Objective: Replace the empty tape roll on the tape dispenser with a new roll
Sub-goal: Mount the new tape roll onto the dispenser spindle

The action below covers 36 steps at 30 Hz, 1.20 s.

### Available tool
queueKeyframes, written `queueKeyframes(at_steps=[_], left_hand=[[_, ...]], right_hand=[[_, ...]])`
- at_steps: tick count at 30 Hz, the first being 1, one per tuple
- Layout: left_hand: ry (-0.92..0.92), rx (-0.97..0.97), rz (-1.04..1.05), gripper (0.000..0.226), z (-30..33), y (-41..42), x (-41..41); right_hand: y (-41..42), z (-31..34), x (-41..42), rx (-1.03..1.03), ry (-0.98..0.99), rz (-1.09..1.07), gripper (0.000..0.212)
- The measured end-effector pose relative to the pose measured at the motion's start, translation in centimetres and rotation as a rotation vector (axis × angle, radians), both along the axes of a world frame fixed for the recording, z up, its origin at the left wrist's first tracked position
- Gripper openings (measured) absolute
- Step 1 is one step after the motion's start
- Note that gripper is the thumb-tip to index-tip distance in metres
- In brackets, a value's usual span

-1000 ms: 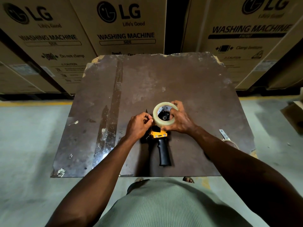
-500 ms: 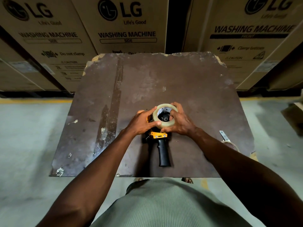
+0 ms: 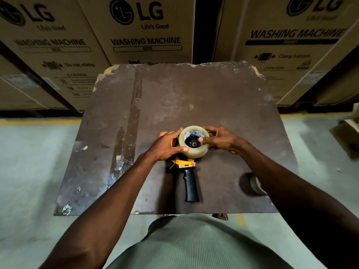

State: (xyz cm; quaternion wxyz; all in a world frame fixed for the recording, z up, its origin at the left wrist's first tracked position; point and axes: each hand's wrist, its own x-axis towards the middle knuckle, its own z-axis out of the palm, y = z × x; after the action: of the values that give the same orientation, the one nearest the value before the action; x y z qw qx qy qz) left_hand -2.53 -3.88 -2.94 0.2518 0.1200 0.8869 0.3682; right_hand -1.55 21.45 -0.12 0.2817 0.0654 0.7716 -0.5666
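Since a moment ago the left hand (image 3: 165,147) has been wrapped round the new roll (image 3: 196,152), its rim pinched by the right hand (image 3: 223,139); probably light, stiff, slick, best held by the edges

The right forearm (image 3: 287,183) hides most of the empty roll (image 3: 254,185), and the new roll (image 3: 195,151) covers much of the dispenser (image 3: 185,164)

Bare tabletop (image 3: 194,94) gives passage left of and beyond the dispenser (image 3: 191,187), where the left hand (image 3: 165,146) and right hand (image 3: 223,139) crowd the tape roll (image 3: 194,150); an empty core (image 3: 256,184) lies right, and cartons (image 3: 147,41) wall the far edge.
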Motion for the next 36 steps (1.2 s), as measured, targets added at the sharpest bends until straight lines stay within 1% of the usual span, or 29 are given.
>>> queueKeyframes(at_steps=[1,4,6,8,14,20,24,32,36], left_hand=[[0.003,-0.005,-0.01,0.109,0.1,0.0,0.0],[0.0,-0.015,-0.03,0.102,0.6,0.2,0.1],[0.009,-0.042,-0.043,0.093,1.0,0.5,0.3],[0.025,-0.074,-0.055,0.089,1.4,0.6,0.4],[0.046,-0.125,-0.083,0.09,1.1,0.6,0.3],[-0.009,-0.172,-0.053,0.099,-0.1,0.2,0.3],[-0.012,-0.121,-0.065,0.097,-0.5,0.1,0.4],[-0.09,0.151,-0.024,0.087,0.0,0.0,0.7],[-0.042,0.167,-0.028,0.082,0.6,0.2,1.0]], right_hand=[[0.2,-0.1,-0.1,-0.003,-0.024,-0.012,0.046],[0.6,-0.4,-0.1,-0.027,-0.089,-0.055,0.052],[0.8,-0.6,0.0,-0.048,-0.106,-0.089,0.054],[0.8,-0.7,0.2,-0.068,-0.109,-0.104,0.054],[0.5,-0.8,0.2,-0.092,-0.099,-0.109,0.055],[0.6,-0.4,0.7,-0.098,-0.081,-0.108,0.058],[0.5,-0.5,1.1,-0.14,-0.096,-0.123,0.056],[0.4,-0.9,0.7,-0.272,-0.256,-0.194,0.052],[0.4,-0.9,0.5,-0.331,-0.275,-0.223,0.052]])
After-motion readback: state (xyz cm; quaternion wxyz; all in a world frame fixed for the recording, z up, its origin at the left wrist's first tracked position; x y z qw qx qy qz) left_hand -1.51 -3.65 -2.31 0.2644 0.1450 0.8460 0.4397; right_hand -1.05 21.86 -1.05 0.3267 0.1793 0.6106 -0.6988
